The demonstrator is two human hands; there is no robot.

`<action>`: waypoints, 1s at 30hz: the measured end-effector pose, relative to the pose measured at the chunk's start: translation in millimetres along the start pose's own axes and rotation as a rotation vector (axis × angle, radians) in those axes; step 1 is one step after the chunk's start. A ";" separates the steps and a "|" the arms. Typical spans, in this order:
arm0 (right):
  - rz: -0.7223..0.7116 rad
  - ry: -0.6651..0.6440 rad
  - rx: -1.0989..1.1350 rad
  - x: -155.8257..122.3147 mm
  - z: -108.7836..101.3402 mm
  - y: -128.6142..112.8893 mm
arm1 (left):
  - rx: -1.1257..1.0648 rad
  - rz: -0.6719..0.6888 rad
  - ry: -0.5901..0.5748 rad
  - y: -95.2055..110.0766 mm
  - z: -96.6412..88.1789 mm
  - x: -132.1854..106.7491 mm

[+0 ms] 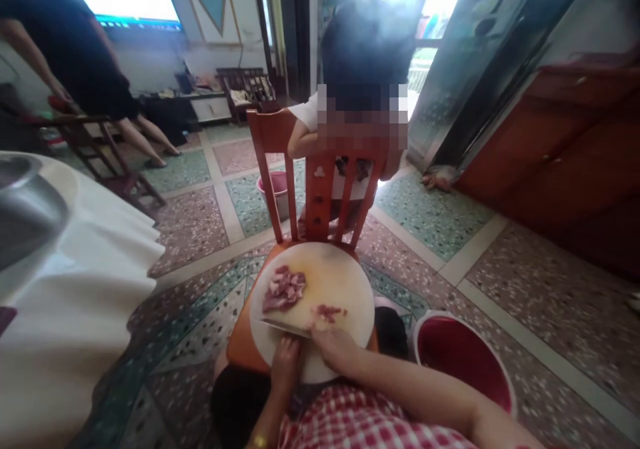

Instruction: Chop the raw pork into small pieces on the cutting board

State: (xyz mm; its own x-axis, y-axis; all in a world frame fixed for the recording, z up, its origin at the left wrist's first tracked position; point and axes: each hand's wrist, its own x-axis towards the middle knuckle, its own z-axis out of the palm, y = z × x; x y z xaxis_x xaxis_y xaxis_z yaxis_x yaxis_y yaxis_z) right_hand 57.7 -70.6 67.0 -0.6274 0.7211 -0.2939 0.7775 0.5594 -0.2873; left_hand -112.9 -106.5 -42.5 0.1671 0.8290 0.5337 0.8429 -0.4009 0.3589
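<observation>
R hand is gripping thin grey metal knife, lower ctr of frame, prob. stiff, best held at right end; L hand resting below, can't tell grasp; pink raw-meat pile lying above, prob. soft, slippery.

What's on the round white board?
Board: larger meat pile left, smaller meat bits further right. Right hand holds a knife over it; left hand near the blade. Whatever lies under these is hidden.
</observation>
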 end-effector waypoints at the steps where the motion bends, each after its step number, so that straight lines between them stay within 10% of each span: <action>1: 0.016 -0.012 0.008 -8.8 0.9 9.1 | -0.016 -0.002 -0.003 -0.4 -0.4 1.1; 8: 0.270 -0.008 -0.019 -51.3 -11.5 45.0 | -0.066 -0.019 -0.033 9.2 -10.1 10.2; 30: 0.189 0.029 0.014 -42.5 24.0 29.3 | -0.023 0.021 -0.025 5.7 -13.5 10.1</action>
State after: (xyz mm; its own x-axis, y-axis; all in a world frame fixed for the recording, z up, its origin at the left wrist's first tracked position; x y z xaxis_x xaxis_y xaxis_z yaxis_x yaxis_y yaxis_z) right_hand 106.1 -94.6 49.2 -0.4684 0.8245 -0.3176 0.8807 0.4069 -0.2424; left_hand -113.4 -105.7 -24.7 0.1975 0.8299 0.5217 0.8272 -0.4267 0.3657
